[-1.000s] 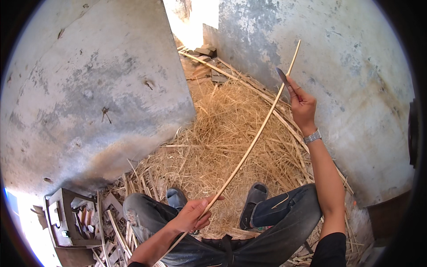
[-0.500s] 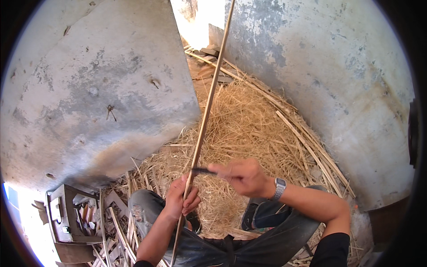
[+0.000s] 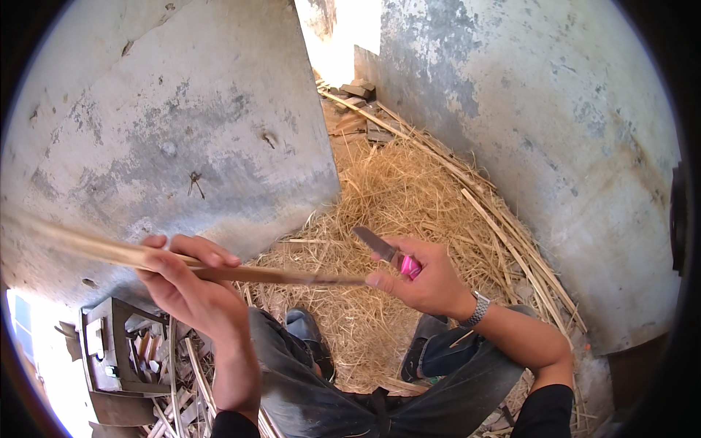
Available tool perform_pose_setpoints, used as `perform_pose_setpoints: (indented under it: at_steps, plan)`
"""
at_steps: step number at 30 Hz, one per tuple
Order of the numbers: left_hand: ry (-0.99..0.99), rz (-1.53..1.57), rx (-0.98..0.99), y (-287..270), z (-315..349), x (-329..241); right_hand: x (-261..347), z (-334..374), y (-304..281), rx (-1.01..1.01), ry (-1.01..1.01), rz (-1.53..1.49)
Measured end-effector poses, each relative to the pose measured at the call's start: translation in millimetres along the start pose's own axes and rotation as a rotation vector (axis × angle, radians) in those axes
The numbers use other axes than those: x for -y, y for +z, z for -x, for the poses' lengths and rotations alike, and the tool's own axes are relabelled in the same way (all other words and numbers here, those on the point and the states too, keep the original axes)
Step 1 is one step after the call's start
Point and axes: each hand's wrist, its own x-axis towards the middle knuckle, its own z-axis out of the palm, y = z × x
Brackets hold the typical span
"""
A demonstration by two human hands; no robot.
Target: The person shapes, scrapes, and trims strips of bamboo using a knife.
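Black sleeves (image 3: pixel 544 412), silver metal-band wristwatch (image 3: pixel 479 309), dusty dark jeans (image 3: pixel 464 374)

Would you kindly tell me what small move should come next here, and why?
I would probably bring the knife down onto the stick: the left hand holds the stick between thumb and fingers, while the knife, in the right hand, appears clear of it.

I hold a long, slender, pale-tan wooden stick (image 3: pixel 292 276) crosswise in my left hand (image 3: pixel 204 303), its left stretch blurred, its darker right end at my right thumb. My right hand (image 3: pixel 427 276) grips a dark-bladed, pink-handled knife (image 3: pixel 374 241), blade pointing forward-left, just beyond the stick.
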Motion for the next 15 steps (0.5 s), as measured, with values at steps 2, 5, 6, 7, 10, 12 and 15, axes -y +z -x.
perform_pose_setpoints:
  at_steps: [2,5,6,7,10,12,15]
  plan:
    - [-0.059,0.031,0.077,2.7,30.7,0.9,-10.4,-1.4,8.1,-0.148,-0.403,0.034]
    - [-0.217,0.088,-0.074,7.2,77.9,11.8,-15.4,-6.0,7.9,-0.248,-0.5,0.157]
    - [-0.288,0.187,-0.085,1.6,94.1,13.1,-14.9,-6.3,6.7,-0.249,-0.501,0.157]
    - [-0.359,0.287,-0.096,-2.7,108.8,12.3,-15.7,-6.0,5.0,-0.218,-0.432,0.124]
    - [-0.547,0.361,-0.122,-5.6,142.0,2.5,-21.8,-4.8,-7.8,-0.107,-0.285,0.164]
    - [-0.623,0.382,-0.119,-13.8,162.5,-9.1,-28.6,-9.0,-20.0,-0.028,-0.207,0.231]
    - [-1.161,0.171,0.275,-34.7,189.2,-41.9,-33.7,-16.1,-40.6,0.06,-0.327,0.252]
